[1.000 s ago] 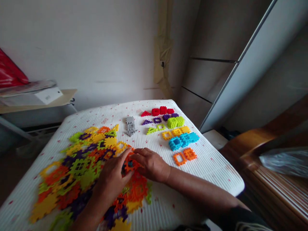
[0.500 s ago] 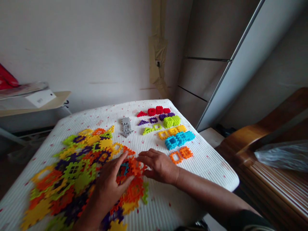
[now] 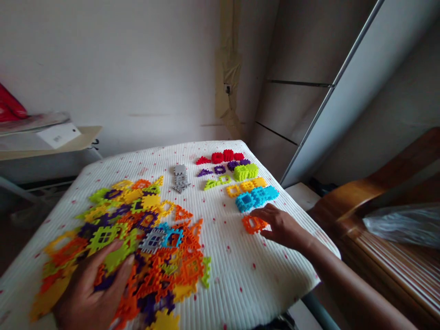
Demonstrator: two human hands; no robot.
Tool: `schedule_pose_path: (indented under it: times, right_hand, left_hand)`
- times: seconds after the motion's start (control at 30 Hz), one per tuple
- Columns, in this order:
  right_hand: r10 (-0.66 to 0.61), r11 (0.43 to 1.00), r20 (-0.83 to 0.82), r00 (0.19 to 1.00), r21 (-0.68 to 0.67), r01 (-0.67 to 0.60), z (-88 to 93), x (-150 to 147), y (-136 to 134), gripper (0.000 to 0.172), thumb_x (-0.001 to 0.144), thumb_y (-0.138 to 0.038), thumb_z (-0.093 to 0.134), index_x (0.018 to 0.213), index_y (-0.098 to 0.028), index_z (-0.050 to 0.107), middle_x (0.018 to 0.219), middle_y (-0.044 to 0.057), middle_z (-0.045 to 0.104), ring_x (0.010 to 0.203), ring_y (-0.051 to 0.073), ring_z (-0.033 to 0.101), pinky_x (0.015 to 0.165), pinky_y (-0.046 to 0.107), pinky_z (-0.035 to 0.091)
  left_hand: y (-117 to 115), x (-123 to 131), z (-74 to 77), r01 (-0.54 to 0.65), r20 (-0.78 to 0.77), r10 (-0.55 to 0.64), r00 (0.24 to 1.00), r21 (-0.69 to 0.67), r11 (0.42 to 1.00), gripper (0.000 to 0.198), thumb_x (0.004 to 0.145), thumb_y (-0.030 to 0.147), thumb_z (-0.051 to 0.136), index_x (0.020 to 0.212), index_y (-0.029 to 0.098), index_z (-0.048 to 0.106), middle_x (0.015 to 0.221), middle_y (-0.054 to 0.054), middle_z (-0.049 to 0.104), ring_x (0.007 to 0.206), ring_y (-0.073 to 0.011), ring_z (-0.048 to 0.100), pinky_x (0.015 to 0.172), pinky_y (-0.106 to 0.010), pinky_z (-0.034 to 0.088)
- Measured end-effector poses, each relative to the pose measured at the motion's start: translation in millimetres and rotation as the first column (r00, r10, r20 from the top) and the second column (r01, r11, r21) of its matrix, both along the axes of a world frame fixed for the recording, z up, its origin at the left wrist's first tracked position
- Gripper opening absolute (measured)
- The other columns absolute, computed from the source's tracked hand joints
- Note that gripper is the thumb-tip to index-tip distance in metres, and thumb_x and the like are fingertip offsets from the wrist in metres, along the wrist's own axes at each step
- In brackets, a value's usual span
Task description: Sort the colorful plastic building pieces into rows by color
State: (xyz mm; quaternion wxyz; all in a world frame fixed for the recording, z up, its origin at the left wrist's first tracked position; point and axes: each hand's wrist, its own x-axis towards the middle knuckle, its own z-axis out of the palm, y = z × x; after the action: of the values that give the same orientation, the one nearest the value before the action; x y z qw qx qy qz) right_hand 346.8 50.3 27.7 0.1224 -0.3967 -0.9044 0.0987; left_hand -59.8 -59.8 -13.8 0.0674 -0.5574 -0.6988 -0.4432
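Observation:
My left hand (image 3: pixel 92 288) is low over the left part of a pile of interlocking plastic pieces. Its thumb and index finger are apart, with the tips near a solid lime green piece (image 3: pixel 118 256). Over on the right side, my right hand (image 3: pixel 280 224) grips an orange square frame piece (image 3: pixel 253 224) between its fingers and thumb, at the orange row. The hand hides the orange piece beside it. A grey window piece (image 3: pixel 151 240) and a light blue frame piece (image 3: pixel 173 237) lie on top of the pile, among orange triangles (image 3: pixel 184 213).
Sorted rows stand at the right: light blue (image 3: pixel 245 201), yellow (image 3: pixel 247 186), lime green (image 3: pixel 245 172), purple (image 3: pixel 220 169) and red (image 3: pixel 217 158) pieces. Grey pieces (image 3: pixel 179 176) form a column in the middle. A wooden chair (image 3: pixel 378 183) is beyond the white padded table cover (image 3: pixel 237 284).
My right hand has moved from the pile rightward to the orange row, bringing an orange piece. My left hand has drawn back left and down, uncovering the grey window piece.

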Motion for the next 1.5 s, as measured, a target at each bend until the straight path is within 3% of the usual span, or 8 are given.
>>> schedule_pose_path:
  times: [0.1, 0.63, 0.73, 0.87, 0.97, 1.17, 1.3, 1.5]
  right_hand:
    - [-0.011, 0.999, 0.026, 1.0, -0.042, 0.012, -6.1, -3, 3, 0.051, 0.073, -0.013, 0.062, 0.122, -0.023, 0.054, 0.112, 0.005, 0.063, 0.101, 0.02, 0.052, 0.086, 0.034, 0.046]
    - [-0.021, 0.999, 0.092, 0.996, -0.048, 0.026, -9.5, -11, 9, 0.036, 0.08, -0.02, 0.059, 0.115, -0.025, 0.058, 0.111, 0.005, 0.064, 0.1, 0.02, 0.055, 0.086, 0.034, 0.047]
    - [-0.013, 1.0, 0.103, 0.995, -0.021, 0.015, -12.8, -11, 8, 0.04, 0.077, -0.015, 0.059, 0.116, -0.024, 0.058, 0.114, 0.005, 0.063, 0.103, 0.021, 0.055, 0.086, 0.034, 0.048]
    - [0.004, 0.996, 0.093, 0.996, 0.091, -0.012, -11.4, -10, 0, 0.045, 0.072, -0.01, 0.059, 0.116, -0.024, 0.058, 0.122, 0.007, 0.06, 0.108, 0.025, 0.054, 0.088, 0.04, 0.05]
    - [0.055, 0.983, -0.017, 0.998, 0.177, -0.051, -0.7, -17, -11, 0.037, 0.08, -0.013, 0.054, 0.116, -0.023, 0.057, 0.119, 0.008, 0.061, 0.108, 0.024, 0.056, 0.089, 0.042, 0.049]
    - [0.184, 0.982, -0.21, 0.96, 0.077, -0.171, 7.4, -67, -20, 0.02, 0.087, -0.016, 0.046, 0.1, -0.019, 0.061, 0.095, 0.007, 0.066, 0.084, 0.016, 0.063, 0.072, 0.027, 0.051]
    - [0.224, 0.972, -0.152, 0.963, -0.035, -0.232, -6.9, -113, -18, 0.019, 0.085, -0.016, 0.049, 0.1, -0.018, 0.061, 0.092, 0.005, 0.065, 0.081, 0.015, 0.063, 0.07, 0.026, 0.049]
    - [0.161, 0.985, 0.056, 0.985, -0.071, -0.157, -9.0, -163, -16, 0.017, 0.085, -0.019, 0.051, 0.099, -0.016, 0.06, 0.09, 0.007, 0.065, 0.081, 0.017, 0.062, 0.069, 0.025, 0.045]
  left_hand:
    - [1, 5, 4.2, -0.087, 0.011, 0.088, 0.996, -0.053, 0.995, 0.041, 0.076, 0.041, 0.06, 0.116, 0.05, 0.053, 0.111, 0.009, 0.065, 0.101, -0.0248, 0.063, 0.095, -0.044, 0.049]
    - [0, 13, 11.6, -0.11, -0.042, 0.108, 0.993, -0.046, 0.993, 0.033, 0.079, 0.04, 0.058, 0.111, 0.04, 0.057, 0.109, 0.003, 0.065, 0.097, -0.0246, 0.064, 0.092, -0.042, 0.049]
    - [3, 8, 10.4, -0.042, -0.111, 0.046, 0.993, 0.04, 0.998, 0.028, 0.078, 0.034, 0.06, 0.106, 0.029, 0.06, 0.101, -0.003, 0.067, 0.092, -0.0235, 0.064, 0.088, -0.038, 0.05]
    - [4, 2, 6.9, 0.008, -0.16, -0.003, 0.987, 0.029, 1.0, 0.027, 0.081, 0.027, 0.058, 0.107, 0.021, 0.059, 0.101, -0.006, 0.066, 0.093, -0.0203, 0.063, 0.088, -0.034, 0.049]
    - [5, 1, 3.5, 0.014, -0.154, 0.0, 0.988, 0.087, 0.996, 0.024, 0.08, 0.025, 0.058, 0.104, 0.02, 0.061, 0.097, -0.005, 0.067, 0.091, -0.0188, 0.063, 0.085, -0.031, 0.05]
    - [6, 1, -0.4, -0.007, -0.069, 0.018, 0.997, 0.144, 0.99, 0.022, 0.083, 0.022, 0.053, 0.102, 0.018, 0.063, 0.097, -0.006, 0.068, 0.091, -0.0176, 0.063, 0.085, -0.031, 0.05]
    - [5, -1, -0.5, -0.029, -0.023, 0.034, 0.999, 0.179, 0.983, 0.021, 0.082, 0.021, 0.053, 0.1, 0.018, 0.064, 0.095, -0.006, 0.068, 0.09, -0.0176, 0.063, 0.084, -0.031, 0.05]
    - [5, -2, -1.1, -0.021, -0.01, 0.023, 1.0, 0.18, 0.984, 0.021, 0.083, 0.021, 0.052, 0.1, 0.018, 0.064, 0.095, -0.006, 0.067, 0.09, -0.0171, 0.063, 0.084, -0.031, 0.049]
